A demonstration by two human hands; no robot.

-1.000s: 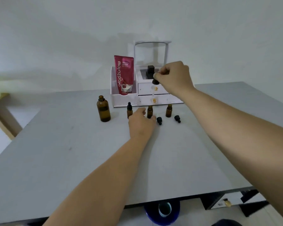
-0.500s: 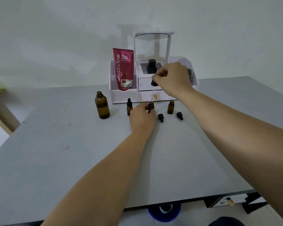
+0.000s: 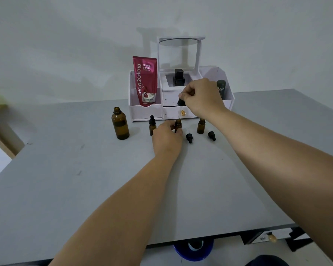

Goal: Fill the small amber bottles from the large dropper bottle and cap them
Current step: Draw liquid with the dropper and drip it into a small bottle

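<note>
Large round brown glass bottle (image 3: 120, 124): glossy, translucent. Small amber glass bottle (image 3: 201, 126): the same glossy finish. Loose black dropper cap (image 3: 189, 137): matt, rubbery. Grey table top (image 3: 69, 169): matt, smooth, faintly scuffed. White plastic organiser (image 3: 146, 112): satin. Crimson squeeze tube (image 3: 145, 81): soft sheen.

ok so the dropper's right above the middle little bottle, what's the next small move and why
Probably squeeze the bulb. The right hand pinches the dropper with its glass tip just above the open neck of the middle small bottle, which the left hand steadies on the table. Whether the tip is inside the neck is too small to tell, so lower it slightly first if needed.
</note>
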